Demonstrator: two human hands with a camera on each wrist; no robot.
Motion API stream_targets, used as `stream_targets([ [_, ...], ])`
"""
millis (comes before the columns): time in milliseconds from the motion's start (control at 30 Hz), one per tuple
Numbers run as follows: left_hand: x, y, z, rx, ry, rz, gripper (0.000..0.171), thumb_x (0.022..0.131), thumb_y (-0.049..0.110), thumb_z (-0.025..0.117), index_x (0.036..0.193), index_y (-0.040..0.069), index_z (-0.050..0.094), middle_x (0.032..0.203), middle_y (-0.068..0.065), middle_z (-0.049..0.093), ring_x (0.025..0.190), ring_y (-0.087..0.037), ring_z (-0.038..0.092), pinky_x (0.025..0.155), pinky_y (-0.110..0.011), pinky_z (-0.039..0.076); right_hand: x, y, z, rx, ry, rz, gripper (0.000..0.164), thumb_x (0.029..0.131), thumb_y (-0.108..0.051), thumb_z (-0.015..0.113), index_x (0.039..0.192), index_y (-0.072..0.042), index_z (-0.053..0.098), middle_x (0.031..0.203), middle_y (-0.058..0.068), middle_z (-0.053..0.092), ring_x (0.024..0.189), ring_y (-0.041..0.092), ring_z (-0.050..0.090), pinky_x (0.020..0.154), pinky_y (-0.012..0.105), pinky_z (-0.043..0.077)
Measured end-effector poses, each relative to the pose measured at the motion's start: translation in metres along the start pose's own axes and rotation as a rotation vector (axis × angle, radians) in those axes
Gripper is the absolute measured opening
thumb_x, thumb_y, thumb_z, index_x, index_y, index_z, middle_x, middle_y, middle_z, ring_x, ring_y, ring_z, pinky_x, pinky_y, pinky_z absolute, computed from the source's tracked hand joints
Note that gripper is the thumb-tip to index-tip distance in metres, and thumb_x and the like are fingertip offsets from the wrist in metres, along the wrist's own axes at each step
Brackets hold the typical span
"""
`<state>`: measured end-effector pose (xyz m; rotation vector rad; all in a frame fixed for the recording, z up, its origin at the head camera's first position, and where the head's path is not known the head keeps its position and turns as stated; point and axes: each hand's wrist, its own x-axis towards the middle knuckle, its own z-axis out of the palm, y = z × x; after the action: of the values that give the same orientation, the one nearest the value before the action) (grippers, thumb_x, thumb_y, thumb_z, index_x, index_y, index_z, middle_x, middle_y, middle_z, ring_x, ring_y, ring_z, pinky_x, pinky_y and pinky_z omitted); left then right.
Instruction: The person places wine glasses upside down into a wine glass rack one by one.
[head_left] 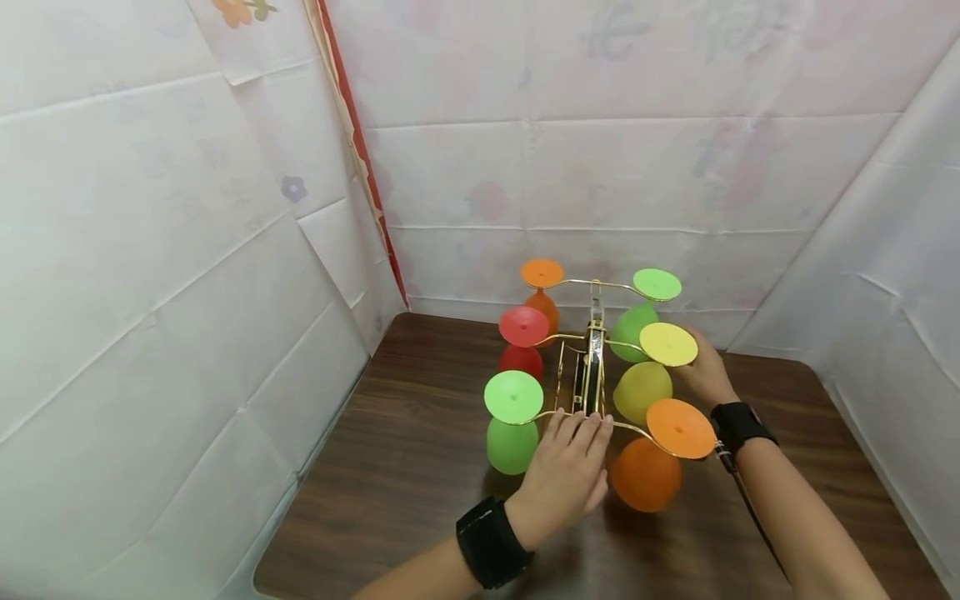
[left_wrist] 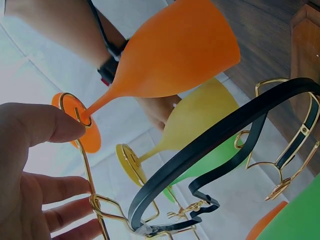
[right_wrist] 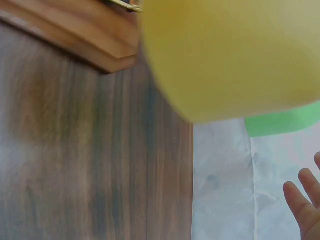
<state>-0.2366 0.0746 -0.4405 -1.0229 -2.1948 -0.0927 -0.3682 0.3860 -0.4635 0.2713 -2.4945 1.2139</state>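
A gold-and-black wire rack (head_left: 596,367) holds coloured wine glasses upside down by their feet. On its right hang an orange glass (head_left: 647,477), a yellow glass (head_left: 642,393) and a green glass (head_left: 630,332). Green (head_left: 512,446), red (head_left: 521,362) and orange (head_left: 545,310) glasses line the left. My left hand (head_left: 566,471) touches the rack's front wire with extended fingers; its thumb (left_wrist: 60,125) lies near the orange glass's foot in the left wrist view. Beside the yellow and green glasses is my right hand (head_left: 705,375), partly hidden by the yellow foot, its fingers (right_wrist: 299,202) extended.
The rack has a wooden base (right_wrist: 100,37), and all of it stands on a dark brown table (head_left: 405,467). White sheeting (head_left: 450,167) walls in the back and both sides. A black cable (head_left: 750,508) runs along the right forearm.
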Motion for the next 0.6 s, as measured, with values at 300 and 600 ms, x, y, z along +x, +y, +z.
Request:
stream_targets([
  [300, 0.002, -0.009, 0.005, -0.088, 0.048, 0.006, 0.056, 0.080, 0.032, 0.066, 0.130, 0.008, 0.055, 0.123, -0.005, 0.057, 0.112, -0.021, 0.050, 0.104, -0.040, 0.037, -0.043, -0.016, -0.013, -0.048, -0.023, 0.120, 0.068, 0.094, -0.029, 0.058, 0.146, -0.001, 0.024, 0.139, 0.031, 0.033, 0.125, 0.049, 0.032, 0.095, 0.061, 0.035],
  [600, -0.004, -0.019, 0.014, -0.233, 0.140, 0.082, 0.048, 0.082, 0.028, 0.065, 0.125, 0.007, 0.057, 0.124, -0.008, 0.055, 0.116, -0.022, 0.049, 0.107, -0.034, 0.034, -0.096, -0.032, -0.016, -0.073, -0.041, 0.099, 0.060, 0.096, -0.018, 0.056, 0.146, -0.001, 0.027, 0.136, 0.029, 0.039, 0.120, 0.038, 0.042, 0.092, 0.045, 0.044],
])
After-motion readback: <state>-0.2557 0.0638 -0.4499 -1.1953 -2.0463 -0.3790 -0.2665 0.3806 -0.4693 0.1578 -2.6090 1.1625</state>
